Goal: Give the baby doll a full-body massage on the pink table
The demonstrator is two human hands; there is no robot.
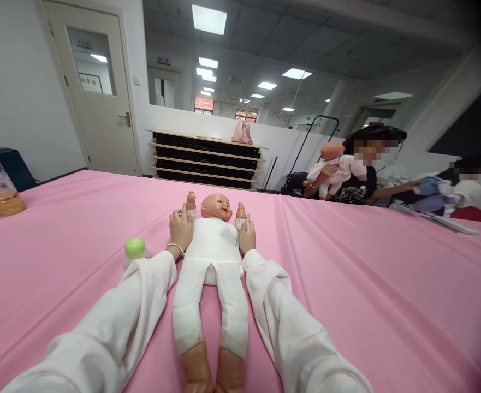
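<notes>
A baby doll (213,240) with a white cloth body lies on its back, head away from me and legs toward me. Its bare plastic head is turned to the right, and both arms are raised beside it. My left hand (180,229) is wrapped round the doll's arm on the left, just below its plastic forearm. On the other side my right hand (247,234) grips the doll's other arm at about the same height. Some of my fingers are hidden behind the arms. A jar with a green lid (135,248) stands left of my left wrist, partly behind my sleeve.
A pink cloth (326,262) with creases covers the table. At the far left stands a bottle of orange liquid (3,196). Across the table on the right, a person (357,183) holds another doll (333,164), with a second person beyond. Shelves (207,158) line the back wall.
</notes>
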